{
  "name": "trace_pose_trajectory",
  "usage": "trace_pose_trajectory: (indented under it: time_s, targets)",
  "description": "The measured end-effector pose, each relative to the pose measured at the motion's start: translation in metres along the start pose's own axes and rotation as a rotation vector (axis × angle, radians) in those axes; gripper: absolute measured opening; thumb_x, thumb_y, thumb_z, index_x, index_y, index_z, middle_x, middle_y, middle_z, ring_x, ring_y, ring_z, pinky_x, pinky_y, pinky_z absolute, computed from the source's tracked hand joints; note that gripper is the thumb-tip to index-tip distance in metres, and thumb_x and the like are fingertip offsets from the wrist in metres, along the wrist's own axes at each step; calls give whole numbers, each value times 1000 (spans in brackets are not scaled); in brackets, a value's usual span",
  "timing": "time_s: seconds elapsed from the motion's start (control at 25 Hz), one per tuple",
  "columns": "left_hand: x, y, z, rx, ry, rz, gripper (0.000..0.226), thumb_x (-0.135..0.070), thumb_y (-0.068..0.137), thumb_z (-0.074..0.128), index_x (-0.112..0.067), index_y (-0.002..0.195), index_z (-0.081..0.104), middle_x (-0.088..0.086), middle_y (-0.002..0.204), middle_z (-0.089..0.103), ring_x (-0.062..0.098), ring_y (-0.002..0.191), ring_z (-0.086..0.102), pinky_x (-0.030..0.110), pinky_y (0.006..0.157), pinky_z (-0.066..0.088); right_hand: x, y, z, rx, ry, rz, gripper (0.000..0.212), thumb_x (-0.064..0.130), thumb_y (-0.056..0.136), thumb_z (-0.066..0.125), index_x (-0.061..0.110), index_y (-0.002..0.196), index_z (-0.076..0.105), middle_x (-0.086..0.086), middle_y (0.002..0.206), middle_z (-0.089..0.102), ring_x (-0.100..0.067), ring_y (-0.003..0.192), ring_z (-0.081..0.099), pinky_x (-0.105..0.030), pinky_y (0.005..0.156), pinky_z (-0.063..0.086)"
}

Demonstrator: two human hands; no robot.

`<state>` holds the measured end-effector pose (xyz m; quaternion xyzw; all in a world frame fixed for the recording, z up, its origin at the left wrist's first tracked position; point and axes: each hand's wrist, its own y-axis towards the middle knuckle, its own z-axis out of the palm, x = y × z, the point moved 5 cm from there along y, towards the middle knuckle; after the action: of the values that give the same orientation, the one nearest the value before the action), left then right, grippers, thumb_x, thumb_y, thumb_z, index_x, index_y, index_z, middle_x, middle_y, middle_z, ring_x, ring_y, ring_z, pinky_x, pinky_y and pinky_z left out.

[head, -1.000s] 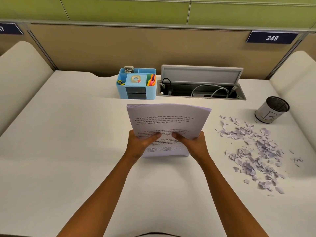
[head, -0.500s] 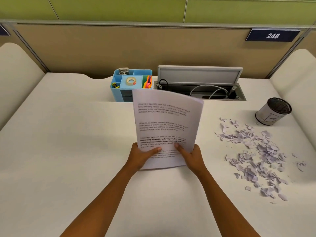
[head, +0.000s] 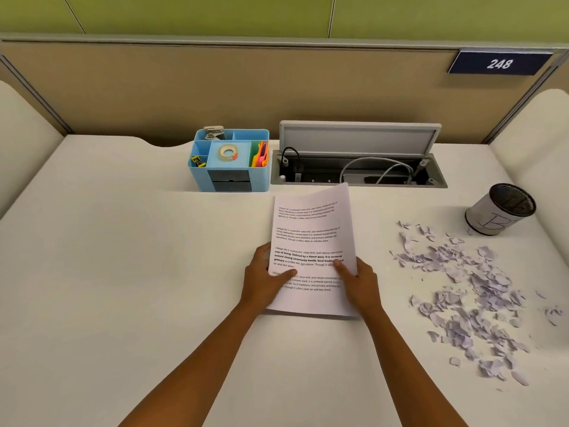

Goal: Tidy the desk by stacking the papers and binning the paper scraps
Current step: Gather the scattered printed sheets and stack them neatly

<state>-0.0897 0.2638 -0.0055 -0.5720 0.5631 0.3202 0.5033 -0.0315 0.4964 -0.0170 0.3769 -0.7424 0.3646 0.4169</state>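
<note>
Both hands, left hand (head: 267, 280) and right hand (head: 359, 286), grip the papers (head: 311, 238) between them.

White numerals "248" show on the dark blue plate (head: 499, 63) up at one o'clock on the partition. A hand-drawn "B" marks the white cup (head: 498, 214) at three o'clock. The top sheet of the papers (head: 311, 238), dead centre, carries printed paragraphs starting "Village life is a peaceful, close-knit"; bold words include "way of living."
</note>
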Motion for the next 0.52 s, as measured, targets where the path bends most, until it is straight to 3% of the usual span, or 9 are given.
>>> trace_pose_trajectory:
  time_s: [0.12,0.36,0.52]
  targets:
    - [-3,8,0,8,83,107,73,-31,77,84,-32,137,43,-16,105,62,-1,90,65,7,71,52,1,19,-2,-8,-42,49,38,41,93,62,13,117,67,-6,113,72,-25,100,68,-31,83,51]
    - [11,-2,-7,-121,428,321,77,-59,75,75,-29,138,43,-14,135,42,1,125,41,25,105,39,6,40,2,31,-93,75,39,43,92,62,14,118,66,-6,117,71,-19,90,63,-27,80,45]
    - [12,-10,-2,-55,616,406,97,-83,67,63,-33,146,35,-15,157,29,8,148,20,29,117,21,8,44,6,30,-119,74,40,44,92,61,14,119,66,-7,117,71,-26,101,66,-28,80,45]
